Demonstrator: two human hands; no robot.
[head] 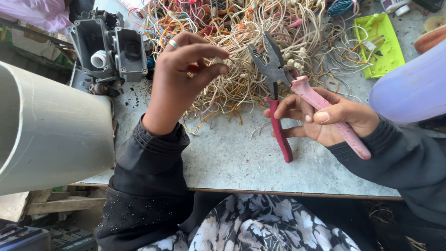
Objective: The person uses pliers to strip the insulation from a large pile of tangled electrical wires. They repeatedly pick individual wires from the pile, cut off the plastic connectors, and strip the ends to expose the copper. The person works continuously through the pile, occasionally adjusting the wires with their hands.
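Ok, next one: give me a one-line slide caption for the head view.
Left hand pinches wire in a tangled wire pile while right hand holds open red-handled pliers over a grey worktable.

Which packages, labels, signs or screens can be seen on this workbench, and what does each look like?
No labels, signs or screens show.
Lime-green plastic tray: far right of the table, shallow, rectangular, holding small bits.
Pale pink plastic bag: top left corner, crumpled, contents unclear.
Grey plastic housing: left of the wire heap, boxy, open-topped.

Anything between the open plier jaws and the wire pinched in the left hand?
Nothing visible. The red-handled pliers in the right hand sit beside the left hand pinching a thin wire; only loose tangled wires lie beneath the gap.
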